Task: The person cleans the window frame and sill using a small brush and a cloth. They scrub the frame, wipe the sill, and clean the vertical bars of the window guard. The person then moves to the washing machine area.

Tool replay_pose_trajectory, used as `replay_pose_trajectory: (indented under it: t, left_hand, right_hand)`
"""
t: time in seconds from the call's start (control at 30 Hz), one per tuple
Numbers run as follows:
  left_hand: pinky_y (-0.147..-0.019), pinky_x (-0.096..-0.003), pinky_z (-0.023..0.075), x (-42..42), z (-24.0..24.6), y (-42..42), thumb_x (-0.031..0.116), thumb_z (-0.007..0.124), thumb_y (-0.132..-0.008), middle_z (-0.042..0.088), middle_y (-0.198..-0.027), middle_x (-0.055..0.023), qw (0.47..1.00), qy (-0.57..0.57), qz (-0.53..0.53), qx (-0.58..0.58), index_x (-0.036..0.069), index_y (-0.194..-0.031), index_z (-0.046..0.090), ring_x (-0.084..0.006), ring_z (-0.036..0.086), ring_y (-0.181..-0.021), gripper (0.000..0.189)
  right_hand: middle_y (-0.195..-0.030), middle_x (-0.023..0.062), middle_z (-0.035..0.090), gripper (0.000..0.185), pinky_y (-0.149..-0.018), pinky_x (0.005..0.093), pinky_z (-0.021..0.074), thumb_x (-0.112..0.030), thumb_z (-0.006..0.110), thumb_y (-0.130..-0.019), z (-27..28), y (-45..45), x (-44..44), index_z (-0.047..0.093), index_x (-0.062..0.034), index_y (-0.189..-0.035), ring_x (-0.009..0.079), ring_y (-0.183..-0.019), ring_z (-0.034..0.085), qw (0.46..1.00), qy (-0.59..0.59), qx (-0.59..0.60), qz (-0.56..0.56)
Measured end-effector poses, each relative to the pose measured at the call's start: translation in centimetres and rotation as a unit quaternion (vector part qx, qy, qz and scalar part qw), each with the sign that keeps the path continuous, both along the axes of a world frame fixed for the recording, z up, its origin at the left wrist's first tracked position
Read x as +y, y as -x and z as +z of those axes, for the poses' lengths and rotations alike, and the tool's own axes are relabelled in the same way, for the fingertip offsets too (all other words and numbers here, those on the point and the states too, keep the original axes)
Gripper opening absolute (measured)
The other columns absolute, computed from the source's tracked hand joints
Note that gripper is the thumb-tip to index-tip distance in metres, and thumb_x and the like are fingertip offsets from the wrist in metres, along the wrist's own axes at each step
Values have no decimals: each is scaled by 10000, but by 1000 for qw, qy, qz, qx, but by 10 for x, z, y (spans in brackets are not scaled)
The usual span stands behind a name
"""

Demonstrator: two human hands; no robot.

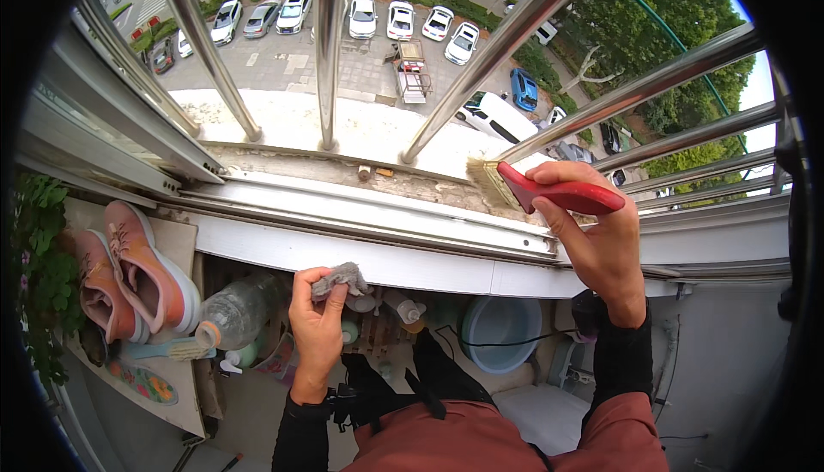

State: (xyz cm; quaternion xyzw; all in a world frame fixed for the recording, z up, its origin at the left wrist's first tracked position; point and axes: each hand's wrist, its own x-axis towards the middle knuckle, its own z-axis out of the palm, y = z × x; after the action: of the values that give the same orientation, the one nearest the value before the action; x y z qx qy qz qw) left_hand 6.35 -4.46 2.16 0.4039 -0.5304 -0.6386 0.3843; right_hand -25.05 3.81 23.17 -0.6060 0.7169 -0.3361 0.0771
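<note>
My right hand (pixel 595 234) grips the red handle of a flat bristle brush (pixel 502 185). Its pale bristles point left and meet the dirty outer ledge (pixel 425 187) beside the foot of a metal bar. Between the thumb and fingers of my left hand (pixel 322 324) is a crumpled grey cloth (pixel 340 281), just below the white inner sill (pixel 399 267). The white window track (pixel 360 208) runs between the inner sill and the ledge. A small brownish cylindrical piece (pixel 364 173) and an orange-brown fragment (pixel 384 172) lie on the ledge.
Stainless steel bars (pixel 327 53) stand outside the window, high above parked cars. At the left, pink sneakers (pixel 151 272), a light-blue scrubbing brush (pixel 168 350) and a board (pixel 183 404) sit near a large clear plastic bottle (pixel 235 314). A blue basin (pixel 505 333) is below the sill.
</note>
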Motion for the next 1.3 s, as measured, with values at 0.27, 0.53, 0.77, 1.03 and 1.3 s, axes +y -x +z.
replay_pose_trajectory:
  t: [0.27,0.53,0.77,1.03,1.3]
  left_hand:
    - [-870,-253,526,-7,0,-6,130,728,-1093,656,-1074,-17,999,4,-14,-43,28,-1223,605,-90,614,-960,206]
    - [-879,-252,521,-7,1,-5,127,731,-1092,657,-1081,-16,999,-15,-8,-45,27,-1229,604,-90,609,-969,211]
    - [-841,-244,519,-8,6,-1,137,753,-1079,669,-1031,2,999,-12,-2,-43,23,-1220,630,-73,610,-917,219]
    - [-853,-258,551,-9,1,0,133,759,-1070,725,-1046,-21,1000,-20,-8,-9,6,-1234,651,-80,665,-949,234]
    - [-845,-263,565,29,40,-1,156,782,-1050,765,-1036,-40,1000,-3,13,5,-17,-1206,701,-83,695,-956,247]
  right_hand:
    - [-1124,156,780,266,-902,376,587,47,810,-881,0,37,81,749,-19,-1131,332,-1037,759,981,-176,22,-76]
    - [-1122,164,772,237,-872,373,586,48,793,-912,-16,43,84,741,-3,-1138,356,-984,748,985,-127,23,-113]
    - [-1087,179,746,211,-860,379,572,34,765,-934,-28,37,83,708,16,-1135,372,-961,733,986,-136,22,-89]
    - [-1088,181,769,232,-906,387,578,79,780,-879,-35,21,72,727,16,-1097,337,-1012,752,994,-100,-52,-12]
    - [-1079,142,776,162,-868,364,596,31,791,-948,-44,-16,12,734,16,-1099,266,-1009,770,992,83,-81,51]
